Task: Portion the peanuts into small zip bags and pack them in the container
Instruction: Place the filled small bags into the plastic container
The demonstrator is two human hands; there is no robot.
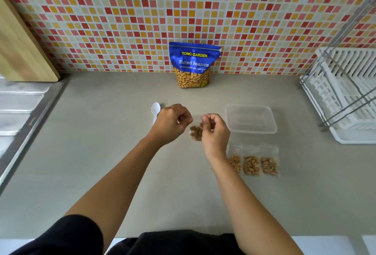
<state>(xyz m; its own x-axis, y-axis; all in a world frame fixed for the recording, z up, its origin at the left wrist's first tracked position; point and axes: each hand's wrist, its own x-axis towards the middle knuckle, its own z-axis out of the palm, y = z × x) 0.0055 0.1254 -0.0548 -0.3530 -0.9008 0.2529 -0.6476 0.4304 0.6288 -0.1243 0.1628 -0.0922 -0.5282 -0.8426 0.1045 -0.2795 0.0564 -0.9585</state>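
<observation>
Glossy foil peanut bag (194, 64), clear plastic container (250, 119) (lidless), white plastic spoon (155, 110), matt grey counter (101, 153), glazed mosaic wall tiles (142, 20).

One wide-angle head-worn view looks forward and steeply down across the table (97, 153), facing the Salted Peanuts bag (194, 65) at centre. It sits near enough to read the bag's label.

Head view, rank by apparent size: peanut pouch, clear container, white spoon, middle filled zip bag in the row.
1. peanut pouch
2. clear container
3. middle zip bag
4. white spoon
Pouch and container look about equally wide; the pouch is taller, so it ranks first.
</observation>
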